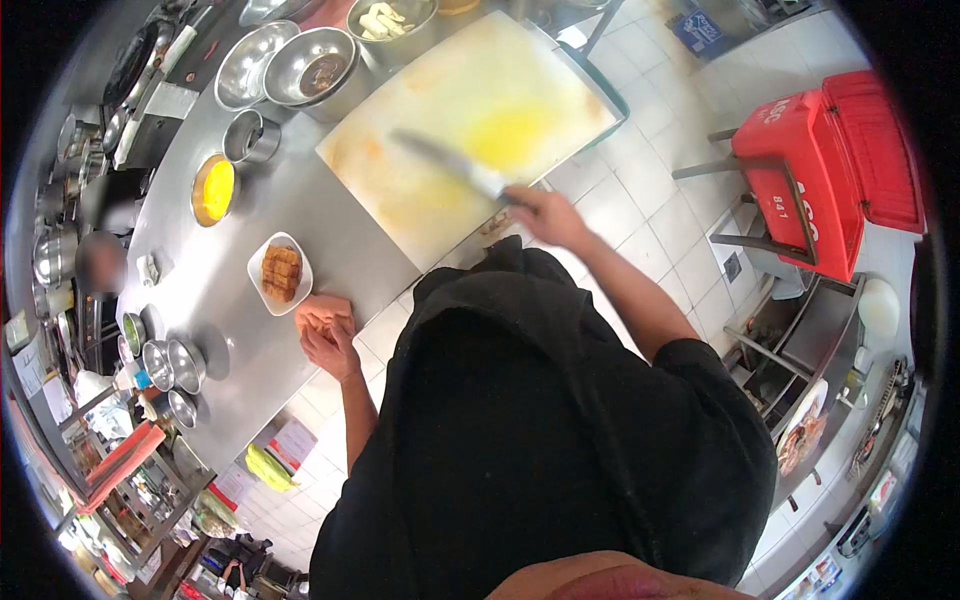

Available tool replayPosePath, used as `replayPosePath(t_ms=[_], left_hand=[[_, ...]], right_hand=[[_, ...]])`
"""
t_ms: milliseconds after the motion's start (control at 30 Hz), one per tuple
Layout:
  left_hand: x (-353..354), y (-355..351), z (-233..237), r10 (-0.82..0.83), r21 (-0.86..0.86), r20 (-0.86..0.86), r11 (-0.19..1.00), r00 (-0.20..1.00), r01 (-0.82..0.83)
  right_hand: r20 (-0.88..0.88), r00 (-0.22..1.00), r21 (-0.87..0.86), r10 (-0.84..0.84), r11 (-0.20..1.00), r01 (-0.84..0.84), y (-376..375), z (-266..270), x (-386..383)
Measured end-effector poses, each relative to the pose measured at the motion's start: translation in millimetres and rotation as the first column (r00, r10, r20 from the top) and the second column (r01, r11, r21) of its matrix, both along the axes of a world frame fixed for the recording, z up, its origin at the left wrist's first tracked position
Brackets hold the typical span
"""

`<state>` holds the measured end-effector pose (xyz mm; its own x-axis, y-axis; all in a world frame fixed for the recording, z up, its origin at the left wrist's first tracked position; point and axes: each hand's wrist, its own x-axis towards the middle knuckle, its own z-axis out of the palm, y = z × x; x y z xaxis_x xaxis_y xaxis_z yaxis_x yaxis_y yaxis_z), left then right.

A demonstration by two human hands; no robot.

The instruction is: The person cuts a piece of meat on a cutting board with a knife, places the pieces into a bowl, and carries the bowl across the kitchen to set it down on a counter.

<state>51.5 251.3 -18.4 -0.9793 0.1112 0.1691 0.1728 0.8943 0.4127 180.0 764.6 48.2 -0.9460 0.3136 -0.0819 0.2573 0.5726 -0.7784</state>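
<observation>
My right hand (545, 215) grips the handle of a large kitchen knife (447, 160). Its blade, slightly blurred, is over a white cutting board (385, 190) stained with a yellow patch. At the steel table's near edge, my left hand (332, 347) has its fingers closed on a folded orange-pink cloth (323, 308). Just beyond that cloth stands a white dish (304, 285) holding browned, grill-marked food (281, 273).
On the steel table (240, 350) are a bowl of yellow liquid (215, 190), a small metal pot (251, 137) and several steel bowls (310, 68). A red lidded bin (800, 190) stands on the tiled floor to the right.
</observation>
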Motion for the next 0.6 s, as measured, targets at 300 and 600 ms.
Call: replayPosePath(t_ms=[300,600], left_hand=[[8.5,21.6,7.2,0.032,-0.025,-0.121,0.999,0.992,-0.035],[6.6,27.8,-14.1,0.035,-0.057,-0.057,0.998,0.998,-0.039]], right_hand=[[-0.144,0.822,-0.006,-0.551,0.831,0.556,118.6,-10.6,20.5],[-0.139,0.928,-0.107,-0.344,0.937,0.332,92.3,-41.8,42.8]])
